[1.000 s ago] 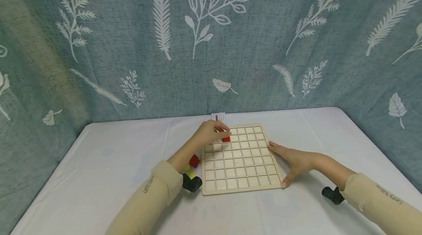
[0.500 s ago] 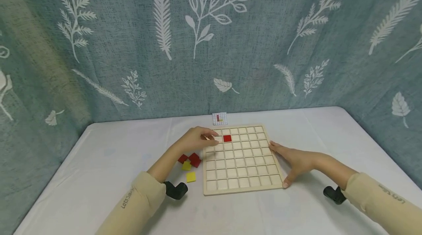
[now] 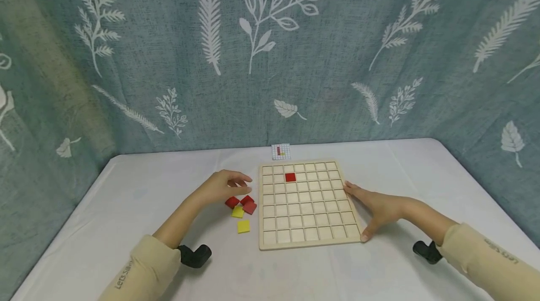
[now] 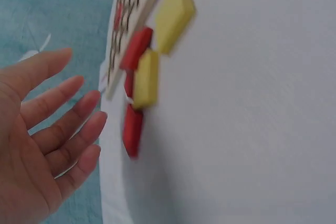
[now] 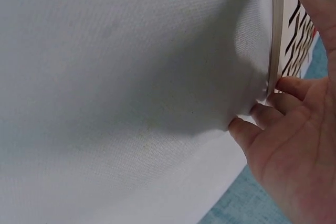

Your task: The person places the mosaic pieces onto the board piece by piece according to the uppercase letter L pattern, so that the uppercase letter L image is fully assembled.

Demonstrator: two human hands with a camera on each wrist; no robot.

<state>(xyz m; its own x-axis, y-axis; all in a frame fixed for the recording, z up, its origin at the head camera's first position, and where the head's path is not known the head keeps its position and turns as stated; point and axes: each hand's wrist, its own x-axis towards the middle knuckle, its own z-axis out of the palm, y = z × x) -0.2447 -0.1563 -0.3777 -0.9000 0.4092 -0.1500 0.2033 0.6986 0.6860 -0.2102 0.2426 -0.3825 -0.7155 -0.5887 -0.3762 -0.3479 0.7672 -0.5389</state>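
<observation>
Leafy blue-green curtain (image 3: 168, 80), white table (image 3: 105, 198), wooden-looking grid board (image 3: 307, 208) in the middle with loose tiles off its left side.

Three red tiles (image 3: 250, 207) bunch up around a yellow tile (image 3: 238, 212), with a second yellow tile (image 3: 243, 226) just nearer. They look light and stiff, probably a bit slick, so I'd pinch opposite side edges, not the flat faces. One placed red tile (image 3: 290, 177) sits third column, second row from the far side. Left hand (image 3: 221, 185) hangs near the bunch, fingers loose and apart, nothing in them. Right hand (image 3: 377, 205) spans the board's right edge, fingers spread, touching not gripping. Board's left rim is right beside the bunch; more room leftward over the cloth.
</observation>
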